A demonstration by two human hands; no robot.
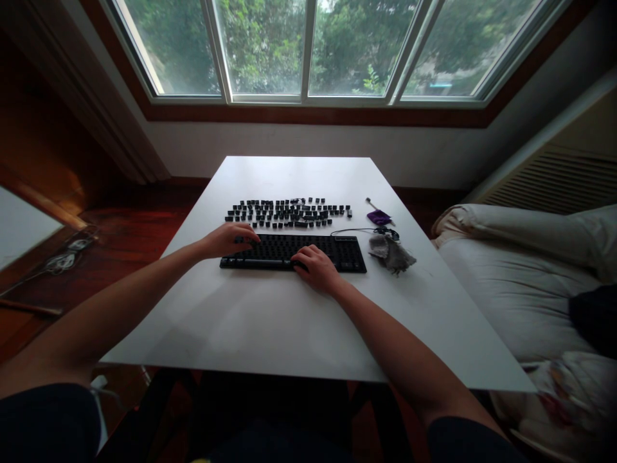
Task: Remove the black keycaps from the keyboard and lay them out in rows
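Observation:
A black keyboard [279, 260] lies across the middle of the white table [260, 321]. Over its upper left corner is my left hand [229, 240], with thumb and fingertips drawn together in a pinch. Whatever is between those fingertips is too small to make out. My right hand [315, 267] is closed on the keyboard's front edge, right of its middle, fingers on top and thumb low at the front. Just behind the keyboard, loose black keycaps [284, 215] are laid out in several uneven rows. A thin cable [354, 229] runs from its back edge to the right.
Right of the keyboard lies a crumpled grey cloth [391, 254] beside a bundle of dark cable [387, 232]. Farther back are a purple cloth [379, 217] and a small slim tool [370, 202]. A light-covered sofa [506, 289] stands beyond the table's right edge; a window is ahead.

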